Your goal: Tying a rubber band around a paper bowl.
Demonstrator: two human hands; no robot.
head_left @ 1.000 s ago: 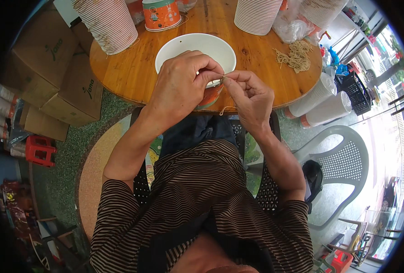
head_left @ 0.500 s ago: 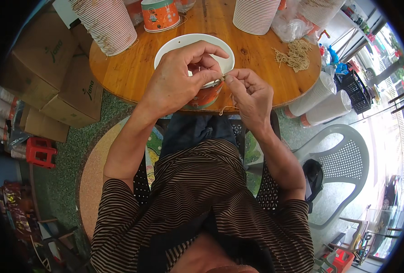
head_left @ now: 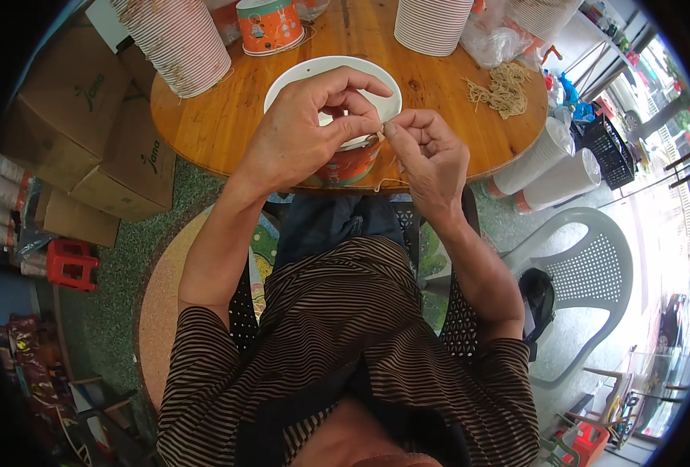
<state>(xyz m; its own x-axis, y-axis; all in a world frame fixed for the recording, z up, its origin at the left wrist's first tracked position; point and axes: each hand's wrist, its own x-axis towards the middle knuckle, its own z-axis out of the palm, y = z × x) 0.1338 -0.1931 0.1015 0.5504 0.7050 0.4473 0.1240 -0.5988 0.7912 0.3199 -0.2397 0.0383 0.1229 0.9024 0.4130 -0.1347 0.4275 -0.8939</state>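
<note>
A paper tub (head_left: pixel 346 168) with an orange printed wall and a white inside stands at the near edge of the round wooden table. My left hand (head_left: pixel 302 128) reaches over its opening, thumb and forefinger pinched together at the near right rim, on a thin tan string. Close against those fingertips, my right hand (head_left: pixel 432 156) is closed with thumb and forefinger pinching the same string (head_left: pixel 389 183). A loose end of the string hangs in a curve below, between the tub and my right hand. The exact spot where the fingertips meet is partly hidden.
Tall stacks of paper tubs rise at the far left (head_left: pixel 175 47) and far right (head_left: pixel 432 23). One orange tub (head_left: pixel 270 27) stands between them. A tangled heap of string (head_left: pixel 504 89) lies at the table's right. Cardboard boxes (head_left: pixel 123 167) are left; a grey chair (head_left: pixel 586 280) stands right.
Both hands keep almost the same place and pinch. The fingertips have shifted slightly at the rim, and the loose string end hangs in a slightly different curve.
</note>
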